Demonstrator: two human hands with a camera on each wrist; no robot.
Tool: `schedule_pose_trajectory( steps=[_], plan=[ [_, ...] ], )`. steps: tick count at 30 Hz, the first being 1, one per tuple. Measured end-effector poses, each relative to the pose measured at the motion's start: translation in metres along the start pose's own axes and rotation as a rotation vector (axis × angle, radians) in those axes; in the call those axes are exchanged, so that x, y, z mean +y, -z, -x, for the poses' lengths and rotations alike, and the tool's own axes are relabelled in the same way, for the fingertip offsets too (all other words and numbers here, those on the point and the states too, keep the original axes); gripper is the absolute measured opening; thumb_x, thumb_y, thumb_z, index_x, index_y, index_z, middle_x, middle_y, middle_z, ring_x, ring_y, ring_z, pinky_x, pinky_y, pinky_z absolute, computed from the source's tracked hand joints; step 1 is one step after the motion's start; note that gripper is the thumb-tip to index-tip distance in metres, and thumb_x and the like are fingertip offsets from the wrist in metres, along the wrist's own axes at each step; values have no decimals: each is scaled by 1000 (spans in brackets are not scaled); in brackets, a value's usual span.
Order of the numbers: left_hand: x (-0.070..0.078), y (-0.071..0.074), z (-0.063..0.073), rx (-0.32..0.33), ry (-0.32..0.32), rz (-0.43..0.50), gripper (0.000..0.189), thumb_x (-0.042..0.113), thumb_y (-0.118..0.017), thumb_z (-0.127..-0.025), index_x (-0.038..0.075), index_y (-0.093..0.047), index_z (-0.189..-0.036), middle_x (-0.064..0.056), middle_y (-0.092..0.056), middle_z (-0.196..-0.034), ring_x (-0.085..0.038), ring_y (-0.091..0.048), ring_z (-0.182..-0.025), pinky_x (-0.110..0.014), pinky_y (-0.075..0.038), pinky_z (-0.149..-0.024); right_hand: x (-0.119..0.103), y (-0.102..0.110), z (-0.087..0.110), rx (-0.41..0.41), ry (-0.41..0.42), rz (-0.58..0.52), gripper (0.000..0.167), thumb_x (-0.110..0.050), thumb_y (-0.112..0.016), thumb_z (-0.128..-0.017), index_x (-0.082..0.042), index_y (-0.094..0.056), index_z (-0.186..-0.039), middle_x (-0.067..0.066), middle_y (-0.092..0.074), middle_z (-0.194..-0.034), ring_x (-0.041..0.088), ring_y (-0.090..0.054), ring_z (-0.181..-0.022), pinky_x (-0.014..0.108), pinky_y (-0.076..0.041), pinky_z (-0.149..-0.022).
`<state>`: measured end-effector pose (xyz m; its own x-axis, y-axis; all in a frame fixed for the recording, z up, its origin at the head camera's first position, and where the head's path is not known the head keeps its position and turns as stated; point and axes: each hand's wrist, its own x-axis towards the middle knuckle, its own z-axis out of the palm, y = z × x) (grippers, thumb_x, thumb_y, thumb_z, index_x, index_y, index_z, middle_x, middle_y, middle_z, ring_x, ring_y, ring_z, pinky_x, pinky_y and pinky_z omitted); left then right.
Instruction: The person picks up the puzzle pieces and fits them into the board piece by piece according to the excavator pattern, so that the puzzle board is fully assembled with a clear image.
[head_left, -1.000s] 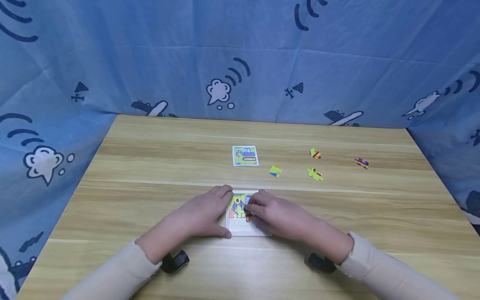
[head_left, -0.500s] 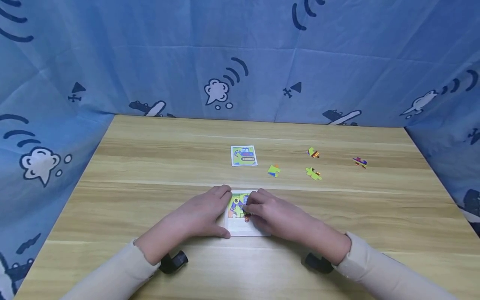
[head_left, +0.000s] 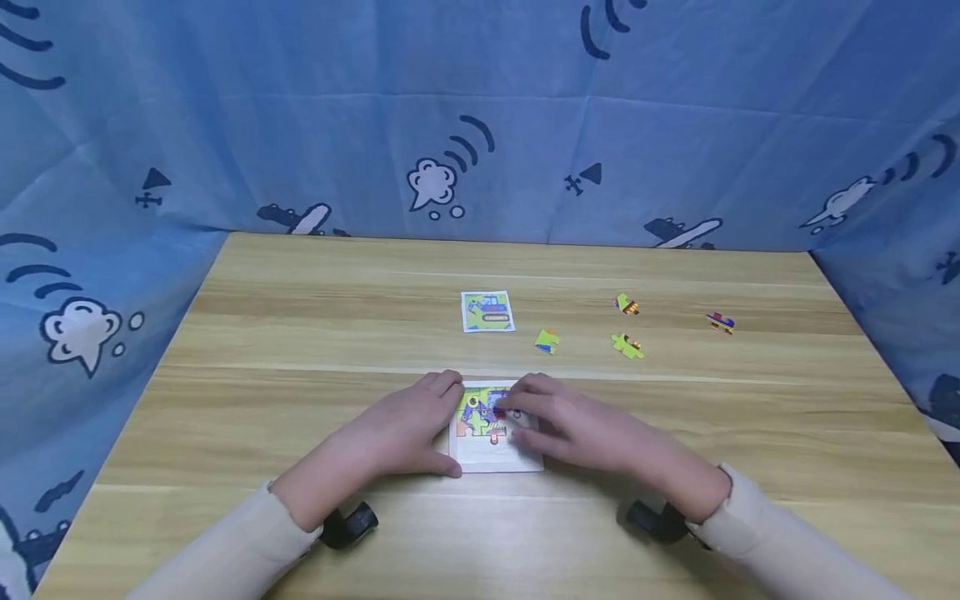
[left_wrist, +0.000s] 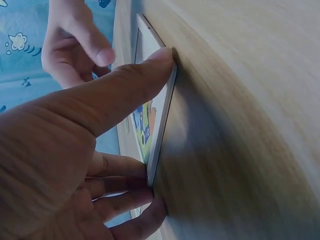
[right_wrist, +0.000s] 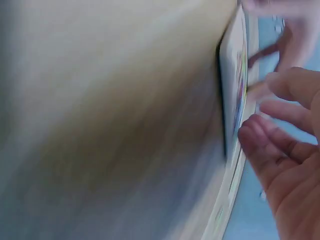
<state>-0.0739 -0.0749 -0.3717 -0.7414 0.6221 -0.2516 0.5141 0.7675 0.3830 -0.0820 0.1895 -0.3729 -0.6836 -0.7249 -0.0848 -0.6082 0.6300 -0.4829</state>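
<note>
A white puzzle board [head_left: 487, 458] lies flat on the table, its upper part filled with colourful jigsaw pieces [head_left: 477, 414]. My left hand [head_left: 408, 427] grips the board's left side, thumb on the near corner and fingers at the far one; the left wrist view shows the thumb [left_wrist: 135, 82] across the frame's corner. Over the board's right half, my right hand [head_left: 581, 423] has its forefinger extended onto the set pieces and its thumb apart. No piece shows between those fingers. The right hand hides part of the board.
Beyond the board lies a small picture card [head_left: 487, 312] of an excavator. Loose jigsaw pieces are scattered to the right: a green one [head_left: 547, 341], another green one [head_left: 627, 346], a striped one [head_left: 626, 304] and a purple one [head_left: 722, 322]. A blue curtain [head_left: 480, 125] borders the table.
My right hand has loosened its pinch and shifted slightly right, leaving a striped piece visible among the set pieces. My left hand has stayed on the board.
</note>
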Motion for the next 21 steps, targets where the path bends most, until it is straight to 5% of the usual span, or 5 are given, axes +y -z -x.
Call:
schedule_pose_trajectory(
  steps=[12, 21],
  plan=[
    [2, 1, -1, -3, 22, -1, 99, 46, -92, -77, -2, -47, -151, -12, -49, -155, -25, -49, -142, -39, -46, -122, 93, 43, 60, 340, -131, 128, 31, -2, -75, -93, -3, -72, -124, 11, -73, -115, 25, -71, -102, 48, -60, -85],
    [2, 0, 0, -1, 16, -6, 99, 46, -92, -78, -2, -47, -151, -12, -49, -155, -25, -49, -141, -39, -47, -120, 155, 69, 96, 378, -378, 152, 31, -6, -67, -100, 11, -65, -126, 33, -65, -120, 51, -66, -106, 68, -54, -87]
  ],
)
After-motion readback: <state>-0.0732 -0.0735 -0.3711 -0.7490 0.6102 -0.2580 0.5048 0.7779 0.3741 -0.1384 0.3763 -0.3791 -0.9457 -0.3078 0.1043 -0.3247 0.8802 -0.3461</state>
